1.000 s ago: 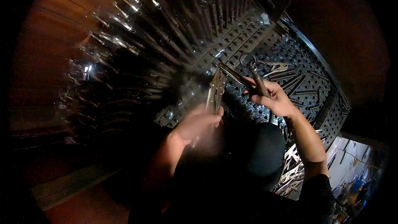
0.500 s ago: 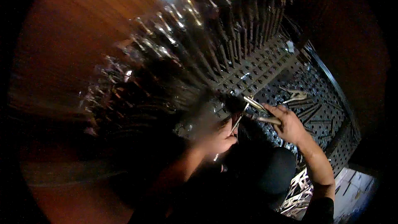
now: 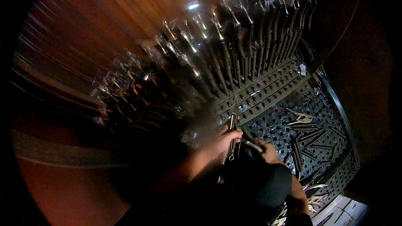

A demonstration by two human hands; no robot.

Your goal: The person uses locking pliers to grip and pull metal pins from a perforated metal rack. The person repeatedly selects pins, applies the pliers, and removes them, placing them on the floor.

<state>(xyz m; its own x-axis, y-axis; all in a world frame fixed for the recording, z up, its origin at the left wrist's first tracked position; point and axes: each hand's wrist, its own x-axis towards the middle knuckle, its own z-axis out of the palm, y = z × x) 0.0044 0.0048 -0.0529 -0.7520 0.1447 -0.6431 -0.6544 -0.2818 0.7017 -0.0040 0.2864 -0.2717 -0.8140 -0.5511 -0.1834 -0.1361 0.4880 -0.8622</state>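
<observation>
Currently the left hand (image 3: 222, 142) is closed on a slim metal tool (image 3: 232, 124), the right hand (image 3: 270, 154) curled round a greyish handle (image 3: 253, 145)

Up on the head, left fisheye of two, we're peering down, close over left hand (image 3: 226, 143) and right hand (image 3: 271, 154), toward the perforated metal worktable (image 3: 272, 127).

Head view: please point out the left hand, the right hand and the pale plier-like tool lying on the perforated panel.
Left hand (image 3: 222, 143): head view, middle of the hand.
Right hand (image 3: 271, 153): head view, back of the hand.
Plier-like tool (image 3: 306, 118): head view, its wider end.
</observation>
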